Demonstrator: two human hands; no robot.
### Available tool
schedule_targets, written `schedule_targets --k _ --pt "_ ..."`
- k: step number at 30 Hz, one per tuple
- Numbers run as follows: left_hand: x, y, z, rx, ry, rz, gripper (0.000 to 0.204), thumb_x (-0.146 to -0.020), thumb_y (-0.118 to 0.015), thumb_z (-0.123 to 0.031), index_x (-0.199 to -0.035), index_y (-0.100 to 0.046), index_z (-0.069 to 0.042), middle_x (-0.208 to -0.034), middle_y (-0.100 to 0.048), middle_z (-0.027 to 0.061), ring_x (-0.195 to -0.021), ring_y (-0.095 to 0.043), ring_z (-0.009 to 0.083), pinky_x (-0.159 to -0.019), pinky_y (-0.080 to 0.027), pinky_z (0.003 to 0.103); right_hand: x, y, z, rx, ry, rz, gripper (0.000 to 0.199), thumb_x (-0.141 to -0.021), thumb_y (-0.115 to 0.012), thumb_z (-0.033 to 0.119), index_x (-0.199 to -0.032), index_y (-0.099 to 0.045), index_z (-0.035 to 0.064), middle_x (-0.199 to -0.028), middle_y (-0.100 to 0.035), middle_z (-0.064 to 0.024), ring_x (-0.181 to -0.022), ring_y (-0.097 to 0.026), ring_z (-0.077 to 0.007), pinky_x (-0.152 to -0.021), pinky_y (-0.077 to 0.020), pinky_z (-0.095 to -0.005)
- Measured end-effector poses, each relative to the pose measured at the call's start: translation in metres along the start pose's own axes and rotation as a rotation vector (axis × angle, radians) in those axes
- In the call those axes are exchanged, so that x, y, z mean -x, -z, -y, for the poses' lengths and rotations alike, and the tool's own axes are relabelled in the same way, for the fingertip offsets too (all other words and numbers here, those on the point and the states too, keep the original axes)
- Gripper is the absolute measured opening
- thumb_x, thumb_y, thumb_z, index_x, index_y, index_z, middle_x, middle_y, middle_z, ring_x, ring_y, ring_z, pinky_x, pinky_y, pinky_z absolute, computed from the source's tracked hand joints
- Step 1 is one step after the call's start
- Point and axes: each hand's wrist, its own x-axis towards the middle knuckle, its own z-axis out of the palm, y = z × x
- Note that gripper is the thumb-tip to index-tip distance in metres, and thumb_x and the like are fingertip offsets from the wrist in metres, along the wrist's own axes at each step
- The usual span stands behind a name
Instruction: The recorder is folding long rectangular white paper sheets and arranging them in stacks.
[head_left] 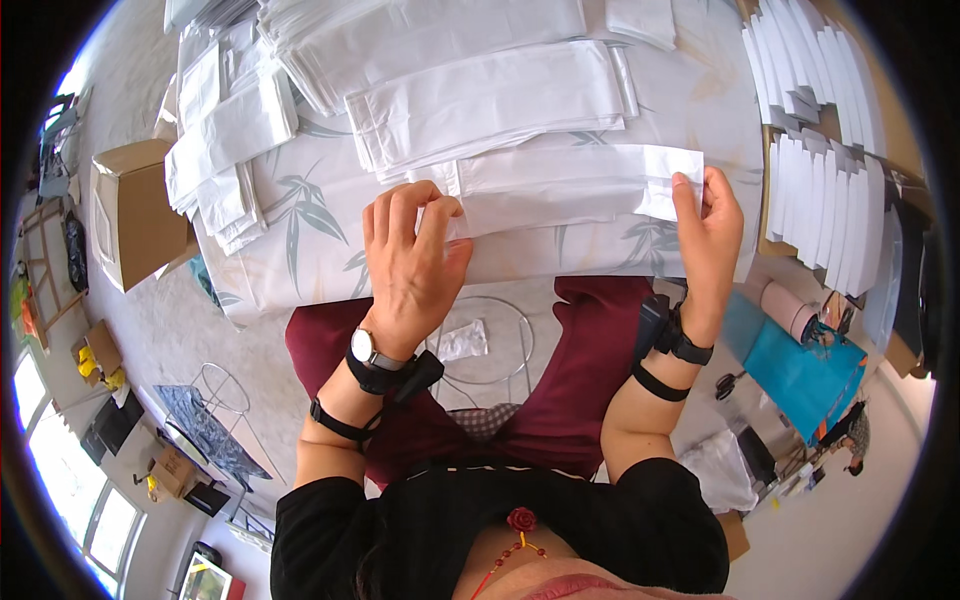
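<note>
A long, flat, folded white sheet point(560, 185), thin like paper or plastic, lies along the table's near edge. My right hand point(712, 218) pinches its right end between thumb and fingers, where a flap is folded over. At its left end, my left hand point(412, 258) curls its fingers down onto the sheet, the thumb drawn in close; the fingers partly hide that end. Just beyond lies a stack of similar white sheets point(490, 105), and a bigger pile point(420, 40) is farther back.
More white sheets point(230, 125) lie crosswise at the table's left. The leaf-patterned tablecloth point(295, 265) shows between piles. An open cardboard box point(140, 220) stands left of the table. At the right, upright white bundles point(810, 200) fill cartons. A wire-frame stool point(485, 375) is below the edge.
</note>
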Motion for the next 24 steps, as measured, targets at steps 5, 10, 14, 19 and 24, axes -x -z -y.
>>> schedule_targets --k 5,10,14,19,24 --pt "-0.001 0.002 0.001 -0.004 -0.025 0.004 0.049 -0.062 -0.077 0.006 -0.107 -0.065 -0.008 -0.114 -0.060 0.0097 -0.109 -0.057 0.0327 -0.096 -0.046 0.045 -0.003 0.000 -0.011 0.102 -0.012 -0.021 0.018 -0.097 -0.069 0.014 -0.102 -0.063 -0.0023 -0.080 -0.061 -0.0064 -0.075 -0.052 -0.0102 -0.071 -0.0454 -0.0278" --pt "-0.003 0.003 -0.002 0.002 -0.034 0.033 0.048 -0.062 -0.077 0.006 -0.108 -0.066 -0.008 -0.115 -0.061 0.0101 -0.109 -0.058 0.0327 -0.097 -0.046 0.045 -0.005 0.004 -0.009 0.171 -0.003 -0.077 0.019 -0.097 -0.068 0.016 -0.103 -0.063 -0.0022 -0.080 -0.062 -0.0096 -0.072 -0.053 -0.0147 -0.070 -0.0470 -0.0303" --pt "-0.002 0.001 -0.003 -0.004 -0.053 0.025 0.048 -0.063 -0.077 0.006 -0.107 -0.066 -0.008 -0.115 -0.061 0.0100 -0.110 -0.058 0.0329 -0.097 -0.046 0.045 -0.006 0.005 -0.018 0.159 0.015 -0.073 0.021 -0.097 -0.068 0.017 -0.103 -0.063 -0.0024 -0.082 -0.063 -0.0119 -0.073 -0.054 -0.0181 -0.072 -0.0482 -0.0325" --pt "-0.003 -0.001 -0.003 -0.012 -0.058 0.019 0.046 -0.063 -0.076 0.007 -0.106 -0.066 -0.008 -0.115 -0.061 0.0097 -0.110 -0.058 0.0324 -0.097 -0.047 0.045 -0.007 0.005 -0.022 0.148 0.036 -0.085 0.021 -0.097 -0.068 0.017 -0.103 -0.062 -0.0025 -0.083 -0.062 -0.0137 -0.074 -0.054 -0.0191 -0.073 -0.0484 -0.0332" --pt "-0.003 -0.001 -0.004 -0.019 -0.052 0.023 0.045 -0.064 -0.075 0.007 -0.105 -0.066 -0.008 -0.115 -0.061 0.0094 -0.111 -0.058 0.0324 -0.097 -0.047 0.045 -0.007 0.005 -0.021 0.191 0.052 -0.099 0.022 -0.098 -0.068 0.019 -0.103 -0.062 -0.0016 -0.082 -0.064 -0.0161 -0.071 -0.057 -0.0254 -0.072 -0.0491 -0.0361"
